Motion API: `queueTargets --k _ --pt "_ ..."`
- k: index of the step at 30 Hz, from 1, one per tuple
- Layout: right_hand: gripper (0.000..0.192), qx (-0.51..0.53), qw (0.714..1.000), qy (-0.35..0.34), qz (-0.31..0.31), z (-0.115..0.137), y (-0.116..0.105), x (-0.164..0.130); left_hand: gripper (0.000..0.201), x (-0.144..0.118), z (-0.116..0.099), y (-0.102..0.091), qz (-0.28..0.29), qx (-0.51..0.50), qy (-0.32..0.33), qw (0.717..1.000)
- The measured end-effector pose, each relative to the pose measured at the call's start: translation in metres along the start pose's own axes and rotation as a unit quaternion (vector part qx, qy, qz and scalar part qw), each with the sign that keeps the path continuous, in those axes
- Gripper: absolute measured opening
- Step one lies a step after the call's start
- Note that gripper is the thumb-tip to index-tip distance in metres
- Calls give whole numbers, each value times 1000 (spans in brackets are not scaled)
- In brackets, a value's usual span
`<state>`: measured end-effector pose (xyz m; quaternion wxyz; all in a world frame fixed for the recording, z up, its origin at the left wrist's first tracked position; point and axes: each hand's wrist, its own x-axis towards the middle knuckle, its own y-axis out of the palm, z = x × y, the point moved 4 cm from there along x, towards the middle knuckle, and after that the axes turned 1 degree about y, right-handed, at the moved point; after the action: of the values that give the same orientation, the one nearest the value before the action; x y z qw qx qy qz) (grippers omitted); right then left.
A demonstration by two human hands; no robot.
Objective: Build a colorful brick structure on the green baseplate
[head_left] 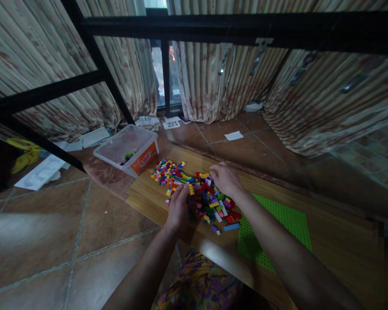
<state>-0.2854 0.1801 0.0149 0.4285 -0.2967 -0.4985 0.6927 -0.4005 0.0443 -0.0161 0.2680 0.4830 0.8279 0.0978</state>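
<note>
A yellow toy brick (191, 189) is held upright between the thumb and fingers of my left hand (178, 209), over the near side of a loose heap of coloured toy bricks (215, 204). Across the heap, at its far edge, my right hand (226, 178) has its fingers curled together and pointing left. Whatever lies in those fingers, if anything, is too small or hidden to make out. A second pile of small bricks (166, 170) spreads to the left. Beneath my right forearm lies a green studded baseplate (283, 217), partly covered by the arm.
The bricks rest on a wooden tabletop (336, 245). Touching its left end is a clear plastic box (126, 144) with an orange label and some bricks inside. Black metal bars (213, 28) cross in front of striped curtains (207, 82). Papers (233, 135) lie on the tiled floor.
</note>
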Motion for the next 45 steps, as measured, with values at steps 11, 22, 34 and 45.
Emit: queueTargets --k 11,22,34,45 --pt "13 21 994 -58 91 -4 24 28 23 -2 -21 -33 7 14 13 1000" --pt "16 74 987 -94 109 -6 27 24 31 -16 -10 -57 -37 48 -3 998" --pt "20 96 983 -74 135 -6 31 38 29 -28 0 -64 -24 110 9 994" --pt "17 104 988 -32 112 1 31 40 40 -20 -17 -71 -87 126 26 988"
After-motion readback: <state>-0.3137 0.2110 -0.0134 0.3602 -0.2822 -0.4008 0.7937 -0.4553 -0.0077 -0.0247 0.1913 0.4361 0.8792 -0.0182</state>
